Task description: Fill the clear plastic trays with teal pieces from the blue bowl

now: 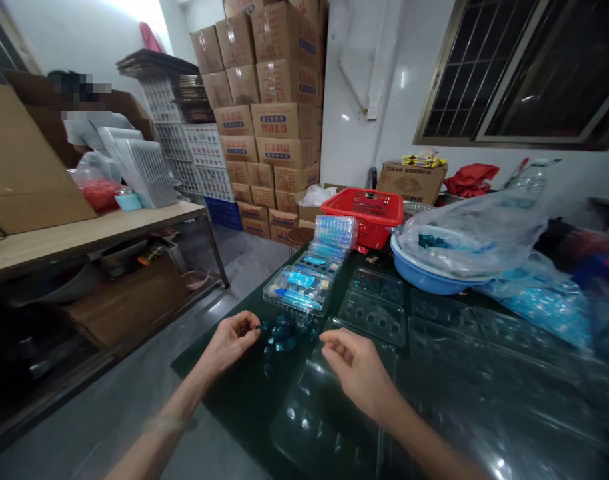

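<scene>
Clear plastic tray (309, 410) lies on the dark green tabletop (229, 400), nearest the camera. From left to right: left hand (234, 338) is positioned over the table edge, thumb and fingertips drawn together; a small teal piece shows at the tips, but whether it is gripped cannot be told. Teal-wrapped pieces (283, 333) lie in a loose pile between the hands. Just behind the pile, a filled clear pack (300, 291) contains blue and white items. Right hand (362, 367) is over the clear tray, fingers curled, thumb slightly apart from the index finger, nothing visible between them. Beyond it stands a red plastic basket (367, 208). Further right, a blue basin (429, 283) sits partly under a transparent plastic bag (489, 230).
</scene>
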The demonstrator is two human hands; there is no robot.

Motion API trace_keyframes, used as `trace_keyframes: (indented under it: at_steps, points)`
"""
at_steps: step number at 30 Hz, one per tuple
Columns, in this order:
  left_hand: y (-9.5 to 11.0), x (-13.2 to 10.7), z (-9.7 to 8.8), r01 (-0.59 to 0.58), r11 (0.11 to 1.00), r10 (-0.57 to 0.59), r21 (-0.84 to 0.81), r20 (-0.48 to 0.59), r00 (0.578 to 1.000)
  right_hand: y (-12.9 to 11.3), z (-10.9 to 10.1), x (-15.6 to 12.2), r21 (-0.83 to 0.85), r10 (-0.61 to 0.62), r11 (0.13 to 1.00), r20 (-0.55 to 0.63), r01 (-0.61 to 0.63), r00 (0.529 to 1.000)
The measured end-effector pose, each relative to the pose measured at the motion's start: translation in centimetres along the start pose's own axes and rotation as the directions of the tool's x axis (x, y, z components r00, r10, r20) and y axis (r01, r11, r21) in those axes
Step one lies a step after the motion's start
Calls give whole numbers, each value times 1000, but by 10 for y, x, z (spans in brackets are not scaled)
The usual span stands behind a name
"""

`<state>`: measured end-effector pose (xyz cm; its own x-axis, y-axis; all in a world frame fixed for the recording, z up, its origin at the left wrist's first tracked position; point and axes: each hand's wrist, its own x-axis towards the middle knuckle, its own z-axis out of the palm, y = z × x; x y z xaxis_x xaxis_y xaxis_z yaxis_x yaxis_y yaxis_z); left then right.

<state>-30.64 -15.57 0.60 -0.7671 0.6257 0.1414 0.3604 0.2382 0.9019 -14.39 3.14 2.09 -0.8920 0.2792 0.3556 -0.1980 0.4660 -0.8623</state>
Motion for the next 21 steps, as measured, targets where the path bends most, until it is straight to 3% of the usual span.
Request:
trace_keyframes:
  at_steps: [4,6,8,16,18,21]
  points:
    - [30,-20,15,44,969,-29,-241,68,997,-12,12,3,249,114,960,61,-126,992]
    - [46,-27,29,137,840,-54,-525,171,984,-16,16,4,368,133,915,106,-163,985]
    - [57,-31,44,207,719,-42,-663,256,966,-18,16,2,412,126,897,106,-159,986]
    - [74,-19,82,403,542,-27,-738,464,886,-13,-11,-12,346,135,931,-25,-118,991]
    - [79,-17,89,414,557,-81,-720,449,890,-11,-15,-13,283,96,956,-70,-73,993]
    - [84,-18,99,342,704,-140,-622,351,926,-9,-19,-14,161,66,986,-129,-45,989]
